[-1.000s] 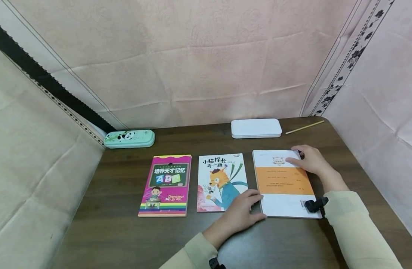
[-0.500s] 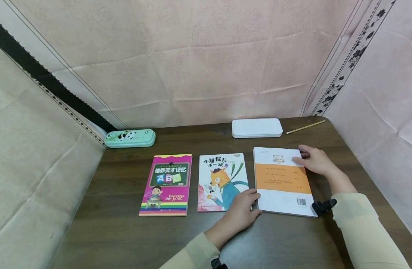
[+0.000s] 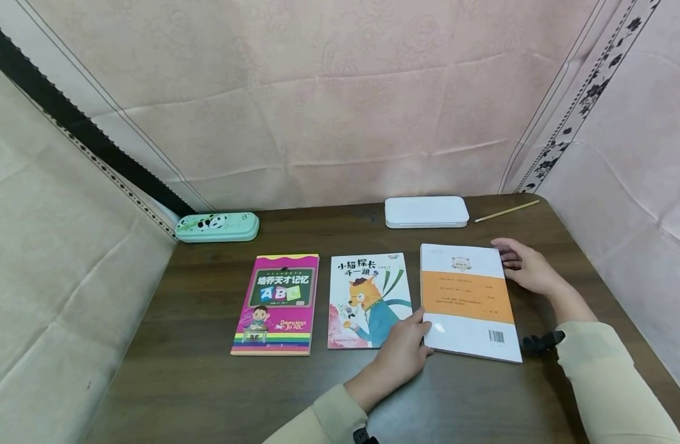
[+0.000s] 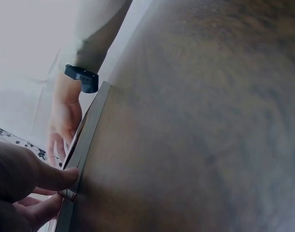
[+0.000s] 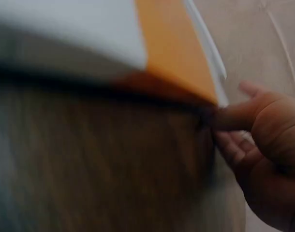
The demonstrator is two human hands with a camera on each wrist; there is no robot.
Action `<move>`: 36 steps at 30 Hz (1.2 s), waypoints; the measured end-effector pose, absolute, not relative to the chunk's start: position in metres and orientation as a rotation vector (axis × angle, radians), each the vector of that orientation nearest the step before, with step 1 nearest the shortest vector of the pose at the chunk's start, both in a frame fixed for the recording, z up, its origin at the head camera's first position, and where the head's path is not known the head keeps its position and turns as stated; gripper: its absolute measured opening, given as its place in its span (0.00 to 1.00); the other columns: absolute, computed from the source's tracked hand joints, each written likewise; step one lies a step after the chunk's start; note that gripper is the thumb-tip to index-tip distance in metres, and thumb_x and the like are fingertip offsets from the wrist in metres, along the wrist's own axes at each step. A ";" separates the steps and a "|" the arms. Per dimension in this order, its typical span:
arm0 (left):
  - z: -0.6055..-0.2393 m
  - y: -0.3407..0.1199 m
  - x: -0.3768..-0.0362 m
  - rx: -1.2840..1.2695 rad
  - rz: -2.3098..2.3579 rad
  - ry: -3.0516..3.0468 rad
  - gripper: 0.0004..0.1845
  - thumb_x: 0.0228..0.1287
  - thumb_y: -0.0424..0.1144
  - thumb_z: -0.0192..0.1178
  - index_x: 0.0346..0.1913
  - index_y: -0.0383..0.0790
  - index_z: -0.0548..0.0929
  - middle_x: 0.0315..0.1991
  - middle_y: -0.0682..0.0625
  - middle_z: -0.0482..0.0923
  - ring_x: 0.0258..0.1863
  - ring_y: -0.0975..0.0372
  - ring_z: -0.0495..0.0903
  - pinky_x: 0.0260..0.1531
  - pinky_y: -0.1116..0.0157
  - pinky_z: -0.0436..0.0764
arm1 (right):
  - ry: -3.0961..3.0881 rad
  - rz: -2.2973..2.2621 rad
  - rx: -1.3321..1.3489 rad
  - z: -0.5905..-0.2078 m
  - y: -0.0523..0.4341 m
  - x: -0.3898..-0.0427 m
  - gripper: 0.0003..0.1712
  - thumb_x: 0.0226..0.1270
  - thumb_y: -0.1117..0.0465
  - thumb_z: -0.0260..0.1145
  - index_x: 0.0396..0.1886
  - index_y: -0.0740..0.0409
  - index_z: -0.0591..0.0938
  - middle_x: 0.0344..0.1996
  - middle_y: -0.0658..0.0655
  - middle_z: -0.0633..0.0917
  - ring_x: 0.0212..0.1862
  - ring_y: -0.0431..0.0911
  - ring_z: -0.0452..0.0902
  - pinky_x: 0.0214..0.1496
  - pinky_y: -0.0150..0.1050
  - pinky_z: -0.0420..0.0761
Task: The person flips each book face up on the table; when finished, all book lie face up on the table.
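Note:
A white book with an orange band point(image 3: 466, 296) and a barcode lies on the right of the table. My left hand point(image 3: 402, 348) pinches its lower left edge; in the left wrist view the thumb point(image 4: 60, 178) and fingers meet at that edge. Beside the upper right edge is my right hand point(image 3: 528, 266). In the right wrist view its thumb tip point(image 5: 229, 117) is at the book's edge, with the fingers below, partly blurred. The cat picture book point(image 3: 368, 302) lies just left of the white book, near my left hand. Further left lies a pink book point(image 3: 275, 305).
A white case point(image 3: 426, 212) stands at the table's back edge, with a thin yellow pencil-like stick point(image 3: 506, 211) to its right. At the back left is a mint pencil case point(image 3: 217, 227) with a panda. Cloth hangs behind and on both sides.
The white book has shifted slightly and straightened beside the cat book. My right hand has moved right, its thumb coming off the cover. My left hand stays at the left edge.

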State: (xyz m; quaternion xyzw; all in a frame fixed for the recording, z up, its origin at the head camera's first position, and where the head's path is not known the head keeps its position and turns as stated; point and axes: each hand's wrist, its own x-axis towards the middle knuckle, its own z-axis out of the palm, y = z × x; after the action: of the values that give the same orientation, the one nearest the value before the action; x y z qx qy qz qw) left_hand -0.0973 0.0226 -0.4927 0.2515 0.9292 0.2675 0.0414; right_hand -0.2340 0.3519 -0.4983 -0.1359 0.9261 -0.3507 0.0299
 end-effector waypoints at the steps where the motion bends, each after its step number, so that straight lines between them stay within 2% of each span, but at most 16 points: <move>1: -0.493 0.022 -0.097 0.774 0.820 2.840 0.19 0.58 0.34 0.75 0.53 0.39 0.87 0.70 0.41 0.71 0.61 0.59 0.78 0.55 0.69 0.80 | 2.872 -1.079 -0.459 -0.500 0.355 -0.234 0.37 0.62 0.81 0.66 0.71 0.66 0.69 0.61 0.72 0.74 0.56 0.66 0.75 0.57 0.55 0.81; 3: -0.494 0.021 -0.098 0.780 0.830 2.832 0.19 0.60 0.34 0.74 0.54 0.38 0.86 0.71 0.41 0.70 0.62 0.59 0.77 0.56 0.69 0.79 | 2.902 -1.063 -0.530 -0.502 0.361 -0.233 0.37 0.60 0.80 0.69 0.70 0.66 0.72 0.60 0.70 0.75 0.54 0.63 0.76 0.54 0.40 0.83; 6: -0.496 0.020 -0.097 0.794 0.856 2.820 0.19 0.62 0.33 0.72 0.56 0.37 0.85 0.72 0.41 0.69 0.64 0.59 0.75 0.59 0.68 0.77 | 2.948 -1.018 -0.600 -0.503 0.368 -0.230 0.34 0.60 0.77 0.72 0.67 0.65 0.76 0.60 0.68 0.77 0.53 0.60 0.77 0.48 0.20 0.75; 8: -0.497 0.019 -0.097 0.797 0.873 2.813 0.20 0.62 0.34 0.72 0.58 0.37 0.84 0.72 0.41 0.68 0.66 0.58 0.74 0.61 0.68 0.76 | 2.967 -1.000 -0.616 -0.501 0.372 -0.228 0.33 0.61 0.75 0.73 0.68 0.63 0.77 0.61 0.68 0.77 0.55 0.61 0.76 0.47 0.14 0.69; 12: -0.498 0.019 -0.095 0.765 0.906 2.803 0.30 0.58 0.38 0.76 0.64 0.37 0.81 0.73 0.42 0.67 0.68 0.57 0.72 0.63 0.66 0.75 | 2.954 -1.068 -0.567 -0.495 0.372 -0.225 0.33 0.65 0.70 0.71 0.70 0.60 0.75 0.64 0.68 0.78 0.60 0.61 0.75 0.49 0.14 0.67; 14: -0.498 0.020 -0.093 0.742 0.931 2.808 0.32 0.55 0.38 0.78 0.64 0.37 0.80 0.73 0.42 0.68 0.68 0.56 0.72 0.63 0.66 0.75 | 2.930 -1.125 -0.532 -0.492 0.371 -0.224 0.32 0.67 0.68 0.71 0.70 0.60 0.75 0.63 0.69 0.79 0.59 0.53 0.78 0.48 0.16 0.71; 16: -0.497 0.021 -0.091 0.731 0.957 2.826 0.33 0.54 0.36 0.78 0.64 0.38 0.81 0.71 0.43 0.70 0.67 0.56 0.73 0.62 0.66 0.76 | 2.912 -1.179 -0.498 -0.489 0.368 -0.223 0.31 0.68 0.68 0.70 0.70 0.60 0.74 0.62 0.70 0.79 0.58 0.53 0.79 0.46 0.17 0.74; 19: -0.496 0.023 -0.089 0.741 0.966 2.864 0.30 0.55 0.33 0.77 0.62 0.39 0.82 0.69 0.43 0.73 0.65 0.57 0.75 0.61 0.66 0.77 | 2.889 -1.269 -0.479 -0.486 0.367 -0.221 0.29 0.69 0.70 0.68 0.69 0.63 0.74 0.61 0.72 0.78 0.55 0.34 0.77 0.46 0.17 0.75; 21: -0.496 0.023 -0.088 0.763 0.966 2.888 0.27 0.57 0.31 0.75 0.61 0.39 0.83 0.67 0.43 0.75 0.64 0.58 0.76 0.60 0.67 0.77 | 2.878 -1.320 -0.465 -0.483 0.366 -0.220 0.29 0.69 0.72 0.67 0.68 0.64 0.73 0.61 0.73 0.77 0.55 0.29 0.75 0.47 0.16 0.74; 23: -0.496 0.021 -0.088 0.784 0.977 2.900 0.25 0.60 0.30 0.73 0.62 0.38 0.83 0.67 0.43 0.75 0.64 0.59 0.76 0.59 0.67 0.77 | 2.874 -1.366 -0.471 -0.480 0.366 -0.220 0.29 0.69 0.72 0.67 0.68 0.65 0.72 0.63 0.73 0.76 0.52 0.19 0.68 0.48 0.16 0.74; 30: -0.489 0.015 -0.086 0.877 1.058 2.930 0.23 0.68 0.31 0.65 0.66 0.39 0.80 0.66 0.43 0.76 0.64 0.59 0.77 0.60 0.65 0.77 | 2.985 -1.436 -0.485 -0.462 0.357 -0.221 0.30 0.65 0.75 0.69 0.67 0.62 0.75 0.66 0.67 0.76 0.54 0.19 0.70 0.51 0.15 0.72; 33: -0.484 0.011 -0.086 0.942 1.126 2.953 0.23 0.70 0.30 0.63 0.67 0.37 0.78 0.66 0.42 0.76 0.63 0.58 0.77 0.60 0.65 0.77 | 3.046 -1.491 -0.465 -0.455 0.354 -0.222 0.29 0.64 0.75 0.70 0.65 0.62 0.77 0.62 0.63 0.80 0.52 0.19 0.72 0.51 0.15 0.73; 36: -0.480 0.007 -0.087 0.980 1.225 2.955 0.23 0.71 0.28 0.62 0.67 0.35 0.77 0.65 0.42 0.77 0.63 0.59 0.77 0.59 0.66 0.77 | 3.072 -1.601 -0.449 -0.447 0.348 -0.222 0.27 0.62 0.77 0.71 0.62 0.66 0.78 0.55 0.51 0.85 0.50 0.21 0.75 0.50 0.17 0.75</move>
State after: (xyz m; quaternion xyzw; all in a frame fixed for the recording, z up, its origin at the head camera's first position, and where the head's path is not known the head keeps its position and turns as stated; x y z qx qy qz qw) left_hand -0.0868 0.0069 -0.4798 0.2915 0.8787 0.3642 -0.1016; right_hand -0.2218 0.3476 -0.4466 -0.1265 0.8659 -0.4512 -0.1749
